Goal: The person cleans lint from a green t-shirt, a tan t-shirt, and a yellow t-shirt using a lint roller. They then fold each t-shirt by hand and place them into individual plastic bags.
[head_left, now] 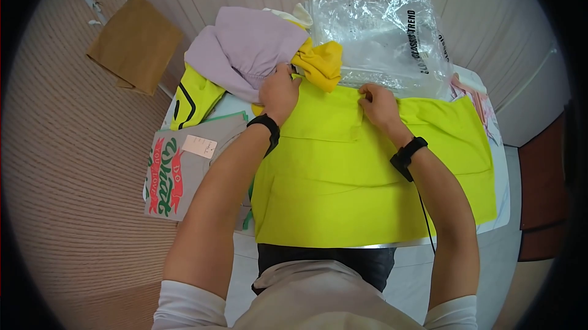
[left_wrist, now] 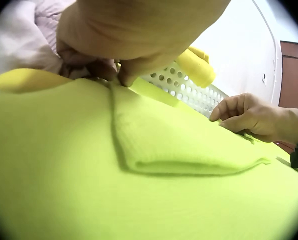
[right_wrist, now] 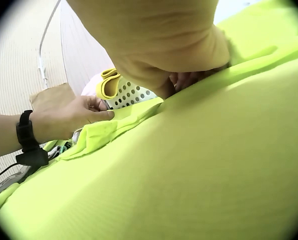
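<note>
A bright lime-yellow garment lies spread and folded over the table, its front edge at the table's near side. Along its far edge, the left hand pinches the cloth with thumb and fingers at the left corner of a folded-over flap. The right hand pinches the same far edge at the flap's right side. In the left wrist view the flap lies flat on the garment, and the right hand has its thumb against its fingers. The left fingertips are partly hidden there.
Behind the left hand is a pile with a lilac garment and a yellow cloth. A clear plastic bag lies at the back, by a white perforated basket. A grey printed garment with a tag lies left; brown paper is beyond.
</note>
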A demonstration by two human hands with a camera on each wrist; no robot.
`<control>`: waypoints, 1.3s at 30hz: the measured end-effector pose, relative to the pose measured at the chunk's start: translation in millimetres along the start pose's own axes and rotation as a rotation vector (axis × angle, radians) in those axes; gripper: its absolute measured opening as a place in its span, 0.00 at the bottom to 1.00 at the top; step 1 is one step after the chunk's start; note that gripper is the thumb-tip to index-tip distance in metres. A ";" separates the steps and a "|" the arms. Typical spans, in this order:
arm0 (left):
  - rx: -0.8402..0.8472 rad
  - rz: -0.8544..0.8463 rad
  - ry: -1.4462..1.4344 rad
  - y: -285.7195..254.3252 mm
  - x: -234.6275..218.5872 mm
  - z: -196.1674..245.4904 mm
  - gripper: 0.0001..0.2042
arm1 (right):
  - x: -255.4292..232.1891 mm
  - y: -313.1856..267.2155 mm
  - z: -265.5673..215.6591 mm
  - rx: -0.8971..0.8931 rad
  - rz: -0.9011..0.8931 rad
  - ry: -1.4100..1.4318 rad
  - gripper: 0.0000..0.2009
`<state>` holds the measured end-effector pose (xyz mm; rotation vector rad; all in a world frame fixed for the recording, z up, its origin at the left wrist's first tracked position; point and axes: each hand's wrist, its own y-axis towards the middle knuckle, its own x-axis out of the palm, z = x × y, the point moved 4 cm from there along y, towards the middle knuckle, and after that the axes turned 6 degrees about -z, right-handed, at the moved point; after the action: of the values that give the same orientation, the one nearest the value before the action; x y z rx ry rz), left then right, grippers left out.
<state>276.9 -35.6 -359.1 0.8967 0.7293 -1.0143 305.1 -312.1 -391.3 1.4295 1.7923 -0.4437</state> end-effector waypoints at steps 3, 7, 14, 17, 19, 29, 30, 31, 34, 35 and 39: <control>0.033 0.012 0.086 -1.4 0.1 4.8 0.16 | 1.8 4.2 -1.1 0.012 -0.039 -0.134 0.16; 0.321 0.049 0.199 -12.1 -2.8 14.3 0.15 | -5.3 -7.9 -11.3 -0.086 0.048 -0.385 0.15; 0.760 -0.128 0.328 -17.3 7.7 22.3 0.19 | -40.6 -57.2 -5.7 -0.269 -0.025 -0.613 0.08; 0.732 -0.179 0.423 -16.1 13.4 24.1 0.21 | -75.4 -74.9 6.3 -0.306 0.062 -0.649 0.09; 0.744 -0.178 0.479 -17.0 7.9 32.6 0.21 | -107.8 -83.5 23.1 -0.277 0.157 -0.670 0.11; 0.788 -0.187 0.168 -11.6 4.1 36.0 0.21 | -202.4 -72.2 114.5 -0.029 0.022 -0.647 0.20; 0.814 -0.148 0.143 -13.0 2.0 34.2 0.19 | -204.1 -73.2 114.6 -0.009 -0.024 -0.651 0.19; 0.839 -0.109 0.118 -16.5 -5.8 35.9 0.17 | -205.7 -73.9 113.2 -0.028 -0.041 -0.712 0.18; 0.775 -0.174 0.146 -17.1 -22.8 34.2 0.13 | -209.3 -74.8 108.5 -0.148 -0.076 -0.837 0.15; 0.729 -0.226 0.172 -16.4 -25.2 30.6 0.12 | -214.6 -73.9 108.5 -0.229 -0.076 -0.843 0.13; 0.827 -0.151 0.067 -19.1 -42.1 26.7 0.09 | -243.9 -67.8 117.3 -0.344 -0.079 -0.798 0.11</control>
<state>246.7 -47.5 -316.8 1.6057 0.4207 -1.4600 297.9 -574.1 -295.4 0.7752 1.1928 -0.6054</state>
